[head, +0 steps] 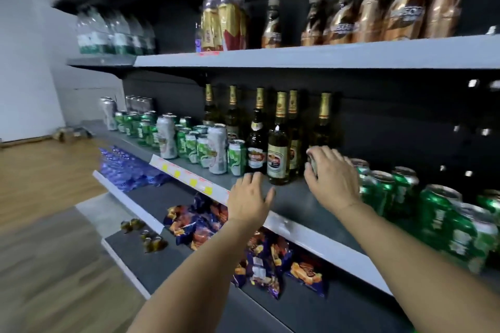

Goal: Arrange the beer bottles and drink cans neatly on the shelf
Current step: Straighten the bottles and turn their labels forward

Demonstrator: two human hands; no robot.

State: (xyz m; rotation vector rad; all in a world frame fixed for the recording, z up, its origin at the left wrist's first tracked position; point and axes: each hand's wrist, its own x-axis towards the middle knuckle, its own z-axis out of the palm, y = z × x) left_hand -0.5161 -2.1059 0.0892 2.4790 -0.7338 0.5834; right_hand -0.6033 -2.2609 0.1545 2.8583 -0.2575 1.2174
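The middle grey shelf (295,205) carries brown beer bottles (278,147) with gold foil necks in a loose group at its centre. Green and silver drink cans (216,153) stand to their left, and several green cans (400,186) crowd the right side. My right hand (334,177) grips a can (313,163) from above, just right of the bottles; most of the can is hidden under my fingers. My left hand (250,197) hovers with spread fingers over the shelf's front edge, in front of the bottles, holding nothing.
The top shelf (311,55) holds gold-wrapped bottles and, at far left, clear bottles. Snack bags (205,222) and blue packs (121,167) lie on the lower shelves. Yellow price tags run along the shelf edge. Wooden floor lies to the left.
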